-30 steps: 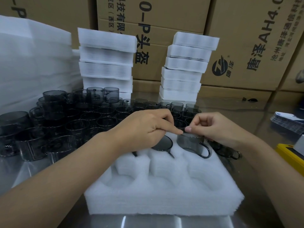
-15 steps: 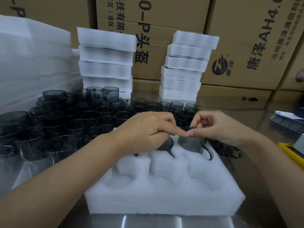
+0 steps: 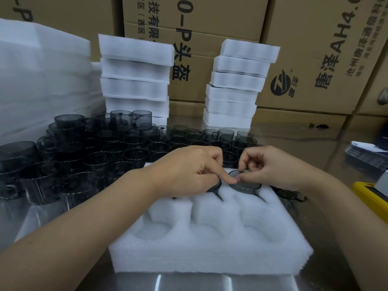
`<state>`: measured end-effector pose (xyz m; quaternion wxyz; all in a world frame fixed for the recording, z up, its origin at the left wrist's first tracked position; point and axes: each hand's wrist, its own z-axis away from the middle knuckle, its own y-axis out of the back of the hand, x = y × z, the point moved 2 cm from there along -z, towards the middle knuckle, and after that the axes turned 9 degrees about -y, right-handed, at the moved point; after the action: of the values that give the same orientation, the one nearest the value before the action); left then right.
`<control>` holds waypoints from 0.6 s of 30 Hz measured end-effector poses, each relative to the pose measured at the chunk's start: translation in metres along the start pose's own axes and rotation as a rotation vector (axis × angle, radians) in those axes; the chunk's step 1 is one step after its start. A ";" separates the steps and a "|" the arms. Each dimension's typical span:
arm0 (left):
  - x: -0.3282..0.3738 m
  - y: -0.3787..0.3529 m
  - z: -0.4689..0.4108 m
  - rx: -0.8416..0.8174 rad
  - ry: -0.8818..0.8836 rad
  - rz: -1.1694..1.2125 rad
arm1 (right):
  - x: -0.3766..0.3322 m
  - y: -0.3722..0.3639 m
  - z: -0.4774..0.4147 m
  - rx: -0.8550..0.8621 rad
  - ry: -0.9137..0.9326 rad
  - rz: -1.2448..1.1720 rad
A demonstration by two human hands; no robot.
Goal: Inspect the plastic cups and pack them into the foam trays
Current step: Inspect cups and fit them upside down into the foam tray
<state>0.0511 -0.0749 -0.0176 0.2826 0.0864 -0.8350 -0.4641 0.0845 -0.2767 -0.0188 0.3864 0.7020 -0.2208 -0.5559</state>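
Grey plastic cup (image 3: 244, 184) is seated upright in the far right pocket of the foam tray (image 3: 210, 248), its rim pinched by the right hand (image 3: 270, 164) and touched by the index fingertip of the left hand (image 3: 189, 171), seemingly to press it home. Its axis is vertical, with the handle pointed near. Whether the left hand grips the neighbouring cup (image 3: 216, 186) cannot be told.

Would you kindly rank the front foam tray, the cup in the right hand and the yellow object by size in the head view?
1. foam tray, clearly largest, though nearest.
2. yellow object and cup: alike, unranked; the frame edge crops one, the tray hides much of the other.
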 end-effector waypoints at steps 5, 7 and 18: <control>0.000 0.000 -0.001 -0.013 0.024 0.013 | -0.003 -0.002 0.000 0.027 0.010 0.155; 0.000 0.000 -0.002 -0.021 0.040 0.037 | -0.004 -0.003 -0.001 0.033 0.010 0.190; -0.006 -0.003 -0.003 0.048 0.078 0.224 | -0.002 -0.003 -0.001 0.023 -0.002 0.147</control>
<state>0.0569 -0.0762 -0.0209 0.3628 0.0173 -0.8388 -0.4056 0.0846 -0.2732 -0.0204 0.4179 0.6878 -0.2784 -0.5242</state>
